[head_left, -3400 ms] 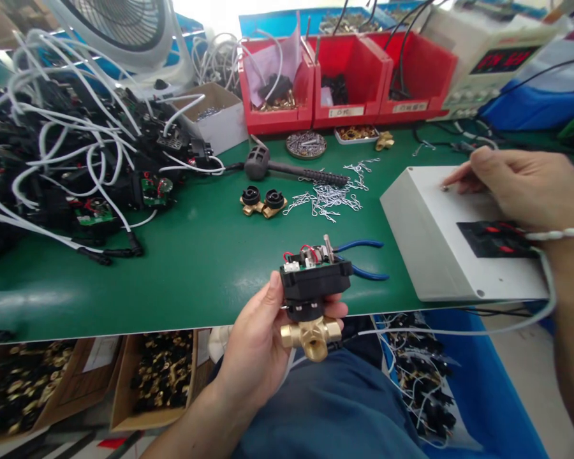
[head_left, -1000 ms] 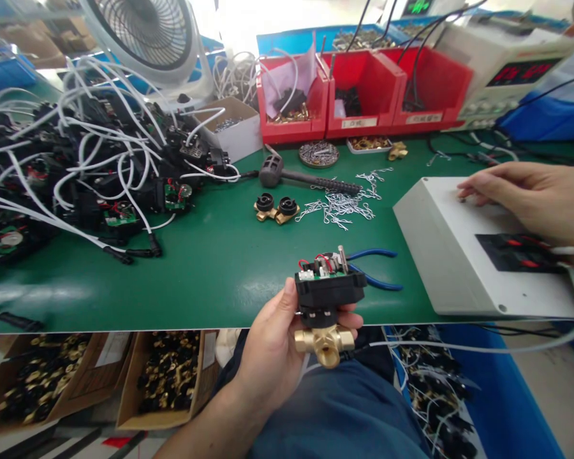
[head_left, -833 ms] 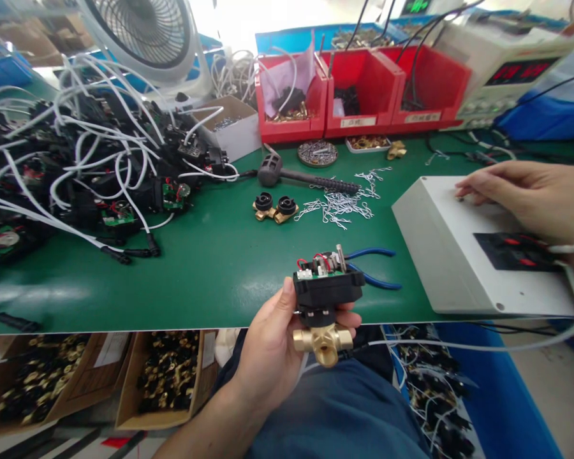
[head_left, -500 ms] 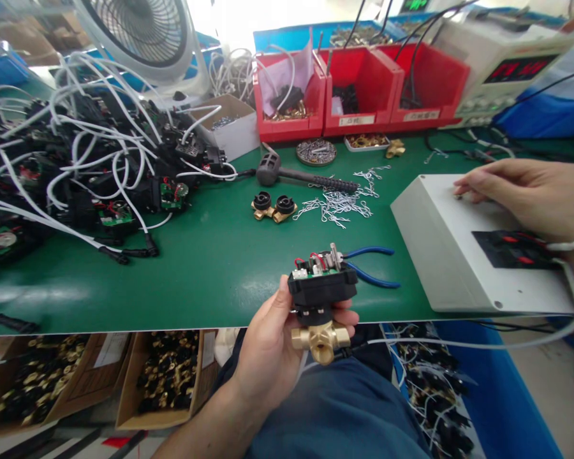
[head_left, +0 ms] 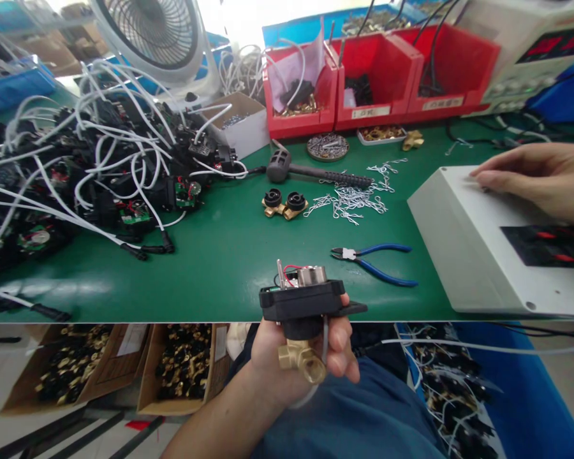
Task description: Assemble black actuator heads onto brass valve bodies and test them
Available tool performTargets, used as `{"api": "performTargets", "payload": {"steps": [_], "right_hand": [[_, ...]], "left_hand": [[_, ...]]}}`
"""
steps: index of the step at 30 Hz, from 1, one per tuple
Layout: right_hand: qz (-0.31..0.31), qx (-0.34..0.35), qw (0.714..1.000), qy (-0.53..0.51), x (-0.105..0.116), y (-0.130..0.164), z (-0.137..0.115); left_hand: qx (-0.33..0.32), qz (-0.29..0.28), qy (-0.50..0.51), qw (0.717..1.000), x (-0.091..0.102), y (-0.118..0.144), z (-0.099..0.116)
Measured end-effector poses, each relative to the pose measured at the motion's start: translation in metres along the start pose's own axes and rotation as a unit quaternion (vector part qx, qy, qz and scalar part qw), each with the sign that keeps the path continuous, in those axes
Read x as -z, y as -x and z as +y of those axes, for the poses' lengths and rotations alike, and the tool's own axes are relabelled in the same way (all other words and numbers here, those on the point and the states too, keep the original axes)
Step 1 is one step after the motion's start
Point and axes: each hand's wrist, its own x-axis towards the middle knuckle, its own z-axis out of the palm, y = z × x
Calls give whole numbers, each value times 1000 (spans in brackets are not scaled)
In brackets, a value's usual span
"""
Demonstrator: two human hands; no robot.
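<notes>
My left hand (head_left: 287,363) is closed around an electric valve near the table's front edge. The valve has a brass body (head_left: 299,360) below and an open black actuator housing (head_left: 303,299) above, with a metal motor, red wires and a bit of green board showing. Its white cable passes my fingers. At the right, my right hand (head_left: 530,178) rests on a light grey box (head_left: 478,223), fingertips pinched at a small switch on its top, mostly hidden under them. Blue-handled pliers (head_left: 375,261) lie between the valve and the box.
Two brass valve bodies (head_left: 284,204), a dark mallet (head_left: 316,172) and loose wire clips (head_left: 354,201) lie mid-table. Wired actuators (head_left: 100,159) pile up left. Red bins (head_left: 373,115) and a fan (head_left: 157,38) stand behind; below are cartons (head_left: 146,376) of valves and a blue crate (head_left: 530,382).
My left hand has turned the valve, so its motor and a black side tab show, and moved it slightly left. My right hand stays at the box's top. The view has shifted.
</notes>
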Motion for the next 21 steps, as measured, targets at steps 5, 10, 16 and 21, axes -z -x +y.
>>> {"api": "performTargets", "payload": {"steps": [5,10,16,21], "right_hand": [[29,5,998,-63,-6,2,8],[23,12,997,-76,-8,1,13],[13,13,998,-53,-8,-4,19],[7,7,998,-60,-8,-2,17]], "left_hand": [[-6,8,-24,1000,-1,-1,0],[-13,4,-36,999,-3,-3,0],[-14,-15,-32,999,-5,-5,-1],[-11,-25,-22,999,-5,-6,-1]]}}
